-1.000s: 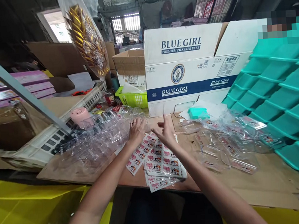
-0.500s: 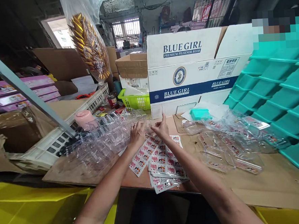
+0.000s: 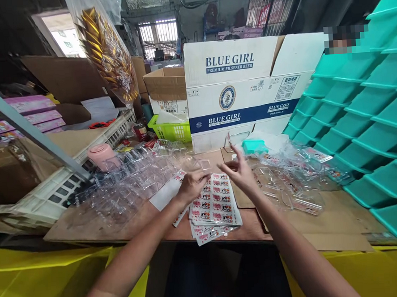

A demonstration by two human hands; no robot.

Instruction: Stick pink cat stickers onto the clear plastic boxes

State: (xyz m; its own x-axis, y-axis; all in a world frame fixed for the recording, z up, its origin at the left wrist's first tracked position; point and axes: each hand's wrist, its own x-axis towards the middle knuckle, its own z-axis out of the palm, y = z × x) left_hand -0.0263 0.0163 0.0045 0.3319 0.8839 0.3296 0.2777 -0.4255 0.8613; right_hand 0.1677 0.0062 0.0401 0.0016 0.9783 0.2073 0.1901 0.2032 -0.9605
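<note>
Printed sticker sheets point(image 3: 215, 205) with cartoon cats and pink lettering lie stacked near the table's front edge. Over their upper left edge, my left hand point(image 3: 193, 184) is closed in a pinch; whatever sits between the fingertips is too small to make out. My right hand point(image 3: 242, 172) is raised just right of the sheets, index finger up and thumb apart, with nothing visible in it. Just beyond my left fingertips is a small clear plastic piece point(image 3: 204, 164). A plain white sheet point(image 3: 164, 193) lies left of the stack, partly under clear plastic cases point(image 3: 129, 182).
At the right are clear cases with cat stickers point(image 3: 307, 202) and a turquoise box point(image 3: 254, 146). Stacked turquoise trays point(image 3: 368, 124) rise beyond them. A white beer carton point(image 3: 235, 92) stands behind. Left are a pink container point(image 3: 103, 156), a white crate point(image 3: 50, 202) and a green basket point(image 3: 172, 130).
My hands have moved apart: the right went right with its index finger raised, the left came nearer over the sheets. The left side of the sheets shows a plain white sheet now.
</note>
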